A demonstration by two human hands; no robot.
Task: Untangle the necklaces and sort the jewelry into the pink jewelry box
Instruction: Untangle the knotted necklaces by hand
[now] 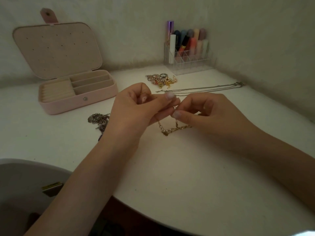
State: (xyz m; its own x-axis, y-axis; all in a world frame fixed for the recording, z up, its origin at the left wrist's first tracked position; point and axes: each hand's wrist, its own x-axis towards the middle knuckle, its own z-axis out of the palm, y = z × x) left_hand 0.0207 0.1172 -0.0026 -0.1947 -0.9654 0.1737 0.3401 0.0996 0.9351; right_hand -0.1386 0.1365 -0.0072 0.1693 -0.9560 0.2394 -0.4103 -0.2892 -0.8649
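A gold chain with small pearls (pixel 172 128) hangs between both hands above the white table (pixel 187 167), its lower loop resting on the surface. My left hand (pixel 136 106) pinches one part of it with curled fingers. My right hand (pixel 202 109) pinches the chain right beside it. The pink jewelry box (pixel 95 99) stands open at the back left, its compartments bare. A tangled silver chain (pixel 98 120) lies left of my left wrist. A thin silver necklace (pixel 204 88) lies stretched out behind my hands. A pile of rings and earrings (pixel 162 80) sits further back.
A clear organiser (pixel 187 60) with coloured tubes stands in the back corner by the wall. A pale grey surface or chair (pixel 25 184) with a small dark and yellow object shows at the lower left, below the table's curved front edge.
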